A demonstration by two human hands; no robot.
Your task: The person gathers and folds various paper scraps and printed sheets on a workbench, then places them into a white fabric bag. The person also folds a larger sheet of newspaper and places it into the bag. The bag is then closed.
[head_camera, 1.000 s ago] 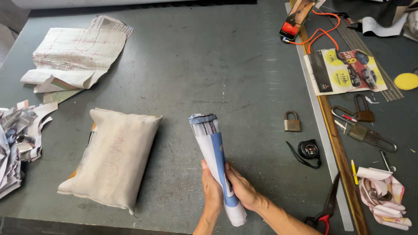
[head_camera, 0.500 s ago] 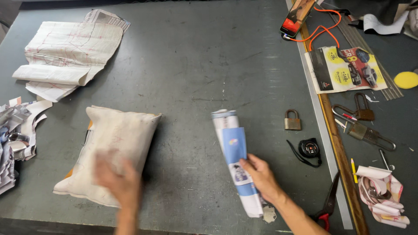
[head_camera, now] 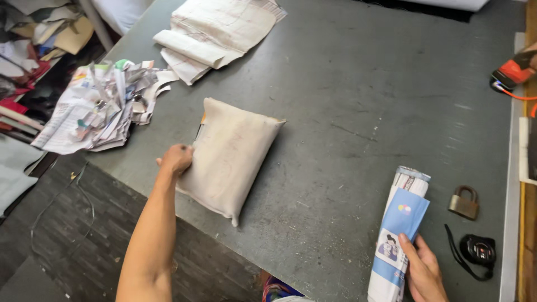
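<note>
1. The left hand (head_camera: 177, 159) lay on the near left edge of a stuffed cream cloth bag (head_camera: 230, 154), fingers curled against the fabric. Whether they were truly pinched on it could not be told.
2. The bag lay flat on the grey table (head_camera: 358, 100), close to the near edge, with something orange and flat showing at its far left corner.
3. The right hand (head_camera: 424, 271) rested beside a roll of newspapers with a blue printed sheet around it (head_camera: 398, 235), fingers laid along the roll's right side, touching but not closed around it.
4. The step in hand appeared to be taking hold of the bag while steadying the roll.
5. Any lift of the bag would call for a firmer grip, since it looked soft and full.
6. A padlock (head_camera: 464, 202) and a black tape measure (head_camera: 476, 249) lay just right of the roll; folded cloth (head_camera: 215, 33) and shredded paper (head_camera: 103, 103) lay well apart, towards the far left.
</note>
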